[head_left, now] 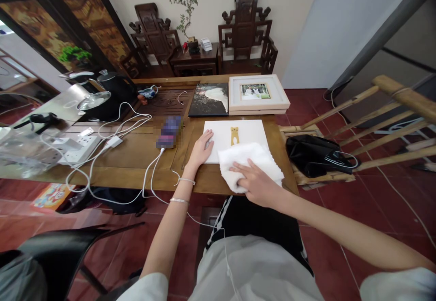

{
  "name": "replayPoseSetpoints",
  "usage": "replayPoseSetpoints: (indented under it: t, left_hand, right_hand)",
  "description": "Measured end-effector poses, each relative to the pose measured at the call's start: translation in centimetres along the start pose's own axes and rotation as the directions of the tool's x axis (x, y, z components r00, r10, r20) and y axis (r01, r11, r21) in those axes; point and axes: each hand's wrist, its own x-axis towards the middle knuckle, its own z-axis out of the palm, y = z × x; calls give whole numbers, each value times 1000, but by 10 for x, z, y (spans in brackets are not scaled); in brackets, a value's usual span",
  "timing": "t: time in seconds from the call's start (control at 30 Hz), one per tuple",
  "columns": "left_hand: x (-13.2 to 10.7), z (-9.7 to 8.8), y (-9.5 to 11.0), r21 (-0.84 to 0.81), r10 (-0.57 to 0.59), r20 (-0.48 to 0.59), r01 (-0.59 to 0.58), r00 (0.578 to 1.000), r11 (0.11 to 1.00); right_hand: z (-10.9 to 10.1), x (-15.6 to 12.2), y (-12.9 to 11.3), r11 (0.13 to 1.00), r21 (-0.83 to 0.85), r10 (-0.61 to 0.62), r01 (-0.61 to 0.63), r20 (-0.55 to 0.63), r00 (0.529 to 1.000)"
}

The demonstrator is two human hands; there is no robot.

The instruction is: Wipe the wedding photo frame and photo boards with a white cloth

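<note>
A flat white board (218, 132) lies on the wooden table close to my body, with a yellow bear-shaped figure (235, 132) on its face. My left hand (203, 146) rests along the board's left edge, fingers stretched out and holding nothing. Over the board's near right part spreads a white cloth (262, 158), which hangs toward the table's front edge. My right hand (250, 180) grips this cloth, its fingers bent into the folds. Part of the board is hidden under the cloth.
Behind the board lie a dark photo panel (207, 103) and a white picture frame (279, 92). To the left are a charging phone (169, 132), a power strip (81, 148), tangled white cables and a black kettle (116, 85). A bamboo chair (384, 110) holding a black bag (311, 155) stands right.
</note>
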Motion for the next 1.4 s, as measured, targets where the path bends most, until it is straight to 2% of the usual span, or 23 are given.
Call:
replayPoseSetpoints:
  t: [0.23,0.53,0.7,0.8,0.93,1.07,1.2,1.3,1.4]
  left_hand:
    - [0,-1,2,12,-8,10,8,1000,1000]
    - [1,-1,0,15,5,6,-6,1000,1000]
    - [0,-2,1,8,2,0,-2,1000,1000]
    - [0,-1,0,2,-3,2,3,1000,1000]
    - [1,-1,0,6,-3,4,3,1000,1000]
    - [0,0,-1,4,4,3,-4,1000,1000]
    - [-1,0,0,0,5,0,-5,1000,1000]
    - [-1,0,-1,3,5,2,-5,1000,1000]
    - [0,1,-2,1,-1,-10,1,1000,1000]
  right_hand:
    - [-19,41,28,990,26,138,-137,-29,990]
    - [-37,118,91,947,-100,300,-305,-63,952]
    - [-43,140,118,939,-75,329,-335,-76,941]
    - [-46,142,123,946,-73,311,-317,-76,947]
    - [-39,131,107,949,-114,290,-295,-65,955]
    - [-19,102,69,959,-186,203,-214,-77,976]
    - [1,64,29,973,-183,131,-138,-46,990]
    - [8,42,5,983,-169,72,-77,-39,997]
    - [9,31,-9,990,-132,43,-45,-20,999]
